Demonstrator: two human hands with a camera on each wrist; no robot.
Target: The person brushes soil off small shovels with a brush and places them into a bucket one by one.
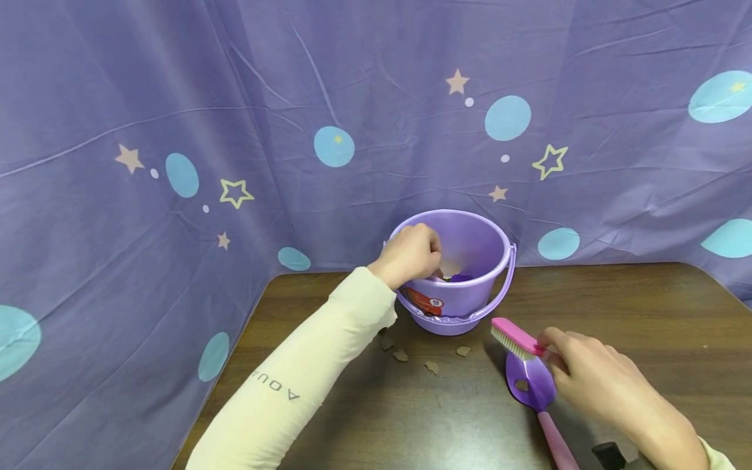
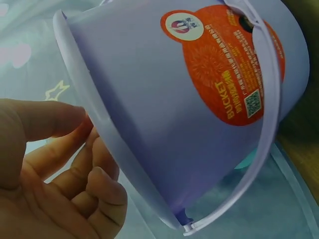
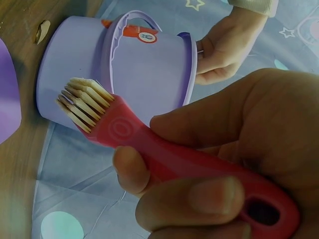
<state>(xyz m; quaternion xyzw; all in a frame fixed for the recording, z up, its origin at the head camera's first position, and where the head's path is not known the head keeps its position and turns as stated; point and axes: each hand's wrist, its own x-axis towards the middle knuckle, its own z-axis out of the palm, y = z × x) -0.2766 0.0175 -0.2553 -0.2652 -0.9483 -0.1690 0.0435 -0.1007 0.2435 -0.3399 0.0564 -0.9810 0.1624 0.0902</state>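
Note:
My right hand (image 1: 611,375) grips a pink brush (image 3: 189,164) by its handle, the pale bristles pointing down over a purple scoop (image 1: 543,385) with a pink handle. A small tan flake (image 1: 521,386) lies on the scoop. My left hand (image 1: 411,251) reaches over the near left rim of a lilac bucket (image 1: 449,303), its fingers curled and its thumb against the index finger. The rim hides those fingertips, so I cannot tell whether they pinch anything. Inside the bucket shows a darker purple piece (image 1: 461,278).
Several thin tan flakes (image 1: 431,367) lie on the brown wooden table (image 1: 376,418) in front of the bucket. The bucket's handle (image 1: 506,287) hangs down its front. A black object (image 1: 609,455) sits at the bottom right. Behind the table hangs a purple curtain (image 1: 376,78).

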